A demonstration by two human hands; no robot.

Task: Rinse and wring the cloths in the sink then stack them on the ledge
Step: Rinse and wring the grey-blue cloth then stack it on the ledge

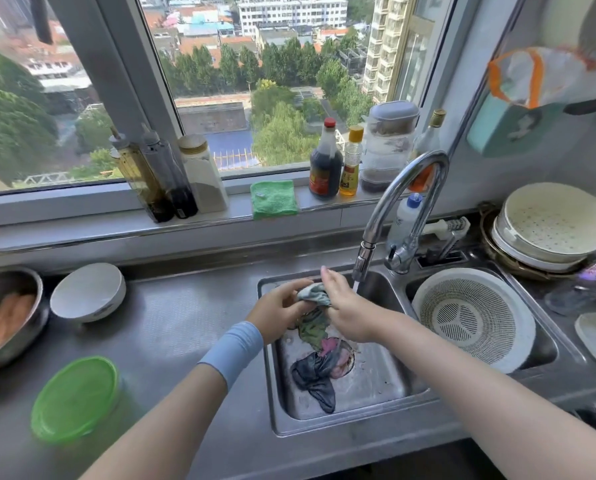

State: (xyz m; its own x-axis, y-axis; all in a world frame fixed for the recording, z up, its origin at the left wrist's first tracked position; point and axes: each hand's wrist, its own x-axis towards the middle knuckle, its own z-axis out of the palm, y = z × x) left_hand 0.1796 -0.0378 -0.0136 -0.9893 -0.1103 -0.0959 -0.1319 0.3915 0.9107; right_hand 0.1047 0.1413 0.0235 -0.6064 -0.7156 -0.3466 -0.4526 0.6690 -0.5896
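At sink (272,410) rear edge, left hand (282,308) and right hand (346,308) hold grey cloth (313,294) in closed grips, long axis hand-to-hand.

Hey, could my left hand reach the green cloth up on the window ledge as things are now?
Probably yes: nothing stands between the left hand and the green cloth, though that hand is busy gripping a grey cloth.
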